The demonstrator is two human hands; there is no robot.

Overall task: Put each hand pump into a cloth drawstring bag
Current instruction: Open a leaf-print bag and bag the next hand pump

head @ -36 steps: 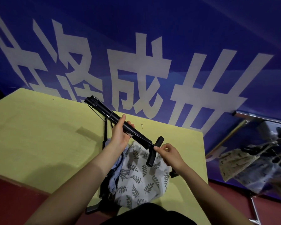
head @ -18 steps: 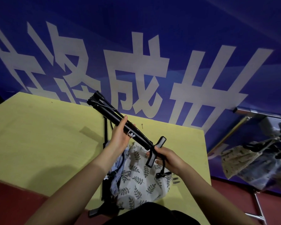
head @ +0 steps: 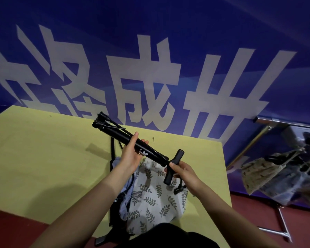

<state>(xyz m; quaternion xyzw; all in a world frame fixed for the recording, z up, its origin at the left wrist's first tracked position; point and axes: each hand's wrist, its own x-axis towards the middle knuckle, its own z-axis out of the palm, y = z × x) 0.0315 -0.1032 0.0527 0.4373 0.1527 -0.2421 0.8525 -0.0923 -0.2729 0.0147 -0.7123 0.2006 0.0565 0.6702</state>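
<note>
Since a second ago the right hand has gone from pinching the tip of the T-handle to wrapping round its crossbar, and the whole hand pump has tipped a little steeper, foot end lifted toward the wall. Her left hand cradles the barrel from below, thumb up along one side and fingertips curling over the other, so both hands are closed on the pump and it hangs in the air above the table, not touching it.

It looks a rigid thing: a long black tube, smooth and faintly glossy, with a thin wire foot stand folded at the far end and a flat matte plastic handle near her. I'd guess it is light enough for one hand but awkwardly long, and the slick barrel could slide through a loose grip, so the handle and mid-barrel seem the sensible holds.

Directly below lies a leaf-print cloth bag, cream with grey-green sprigs, soft and slumped, beside crumpled blue fabric and another dark pump frame lying on the yellow tabletop. That limp mouth will probably need holding open before the stiff tube goes in
</note>
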